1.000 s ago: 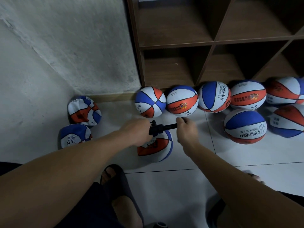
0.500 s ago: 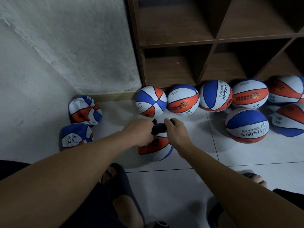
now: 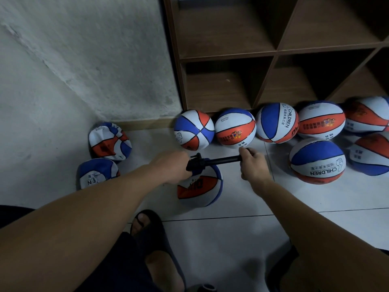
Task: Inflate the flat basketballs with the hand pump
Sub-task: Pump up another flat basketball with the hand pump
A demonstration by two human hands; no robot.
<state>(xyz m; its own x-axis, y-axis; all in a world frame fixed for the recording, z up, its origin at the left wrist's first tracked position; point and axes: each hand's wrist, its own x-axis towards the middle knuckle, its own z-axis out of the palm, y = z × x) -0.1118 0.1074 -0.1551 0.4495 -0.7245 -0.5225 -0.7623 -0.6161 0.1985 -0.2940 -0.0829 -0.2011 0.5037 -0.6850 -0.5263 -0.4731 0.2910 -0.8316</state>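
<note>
Tiled floor (image 3: 242,239), shelf corner. Left hand (image 3: 174,167) grips the pump (image 3: 212,162) body over the ball (image 3: 200,186); right hand (image 3: 252,163) grips the extended handle. Push straight, holding the barrel steady.

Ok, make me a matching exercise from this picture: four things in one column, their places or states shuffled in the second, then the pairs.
Things
1. hand pump
2. crumpled basketball
3. ball being pumped
4. wooden shelf

Places or states
A. stands against the wall, balls lined along its base
B. held between left hand and right hand
C. under the pump, in front of the foot
D. deflated, in the left corner

Pairs: 1-B, 2-D, 3-C, 4-A
</note>
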